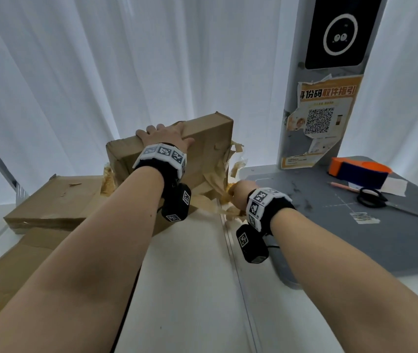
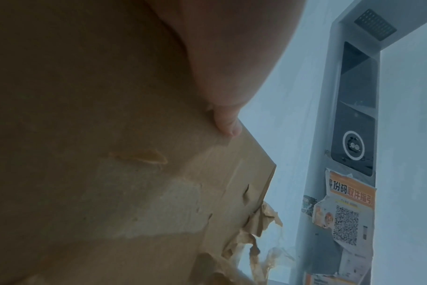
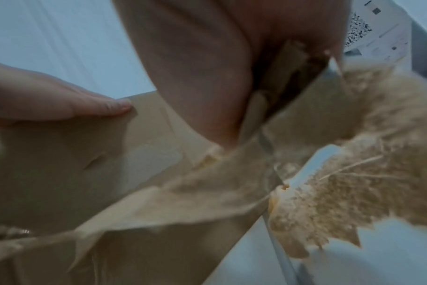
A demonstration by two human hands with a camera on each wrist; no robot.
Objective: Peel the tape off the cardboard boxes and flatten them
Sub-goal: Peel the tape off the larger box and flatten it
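While left hand (image 1: 163,135) steadies box (image 1: 210,146), right hand (image 1: 244,192) grips tape (image 1: 218,184).

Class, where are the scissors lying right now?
In the head view, the scissors lie on the grey mat at right, beside a pencil, below the tape dispenser.

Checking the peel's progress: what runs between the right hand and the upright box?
A stretched strip of peeled tape runs from the right hand to the upright box; head and right wrist views show it.

The left hand (image 2: 222,77) presses on the cardboard box (image 2: 110,173), torn tape (image 2: 254,237) hanging off its edge.
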